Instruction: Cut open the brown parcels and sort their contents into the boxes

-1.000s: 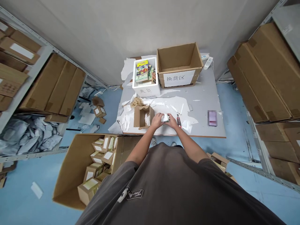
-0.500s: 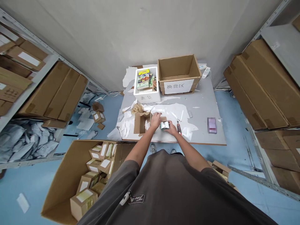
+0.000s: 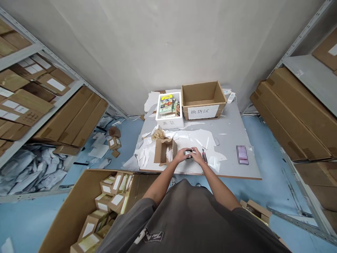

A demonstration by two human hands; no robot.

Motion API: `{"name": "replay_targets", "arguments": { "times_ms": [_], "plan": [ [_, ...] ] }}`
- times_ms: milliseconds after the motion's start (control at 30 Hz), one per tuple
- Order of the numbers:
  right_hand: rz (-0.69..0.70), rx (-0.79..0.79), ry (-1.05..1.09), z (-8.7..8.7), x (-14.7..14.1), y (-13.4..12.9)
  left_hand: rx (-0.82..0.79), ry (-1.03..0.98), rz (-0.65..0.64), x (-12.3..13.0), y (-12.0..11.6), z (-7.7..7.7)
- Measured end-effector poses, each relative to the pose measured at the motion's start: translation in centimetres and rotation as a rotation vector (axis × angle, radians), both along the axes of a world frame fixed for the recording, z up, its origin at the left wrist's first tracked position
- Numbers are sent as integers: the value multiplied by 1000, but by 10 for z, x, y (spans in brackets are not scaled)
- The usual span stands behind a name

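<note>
Both my hands hold one small item [image 3: 187,153] low over the front part of the table. It has pale and dark parts; the fingers cover much of it, and its kind is too small to tell. My left hand [image 3: 181,155] grips its left side and my right hand [image 3: 197,155] its right side. Just left of them stands a small opened cardboard box [image 3: 159,151] with white paper inside. Close by my right hand lies a red and black tool [image 3: 204,156], like a utility knife. Crumpled brown paper [image 3: 158,134] sits behind the opened box.
Behind are a white foam box [image 3: 170,122] of colourful packages and a labelled cardboard box [image 3: 204,112]. Torn white paper covers part of the grey table [image 3: 231,140]. A blurred phone-like rectangle [image 3: 242,155] lies right. A large carton [image 3: 65,207] of parcels stands at lower left.
My left hand has come right, from beside the opened box onto the small item, which both hands now hold. The camera has tilted upward, so the table appears lower.
</note>
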State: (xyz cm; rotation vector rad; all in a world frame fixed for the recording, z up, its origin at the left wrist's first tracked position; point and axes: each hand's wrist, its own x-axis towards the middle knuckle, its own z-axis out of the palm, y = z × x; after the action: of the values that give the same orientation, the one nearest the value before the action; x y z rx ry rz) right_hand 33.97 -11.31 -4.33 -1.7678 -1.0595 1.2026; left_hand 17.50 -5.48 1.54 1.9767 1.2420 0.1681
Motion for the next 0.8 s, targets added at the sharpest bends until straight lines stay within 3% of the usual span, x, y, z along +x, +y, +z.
{"name": "replay_targets", "arguments": {
  "times_ms": [133,233,333,433,600,800],
  "plan": [
    [-39,-29,155,-12,8,-15,-129,-92,48,0,9,-5],
    [-130,-4,268,-25,6,-22,-239,-208,-20,-10,22,-8],
    [-172,28,323,-32,-1,-23,-180,-251,-69,-23,30,-12],
    [-178,81,271,-29,-6,-20,-129,-321,96,-28,27,-19],
    [-157,83,131,-18,-4,-19,-210,-537,539,-9,6,-36],
    [-126,149,-31,-3,4,-26,-310,-629,815,19,-14,-49]
  ]
}}
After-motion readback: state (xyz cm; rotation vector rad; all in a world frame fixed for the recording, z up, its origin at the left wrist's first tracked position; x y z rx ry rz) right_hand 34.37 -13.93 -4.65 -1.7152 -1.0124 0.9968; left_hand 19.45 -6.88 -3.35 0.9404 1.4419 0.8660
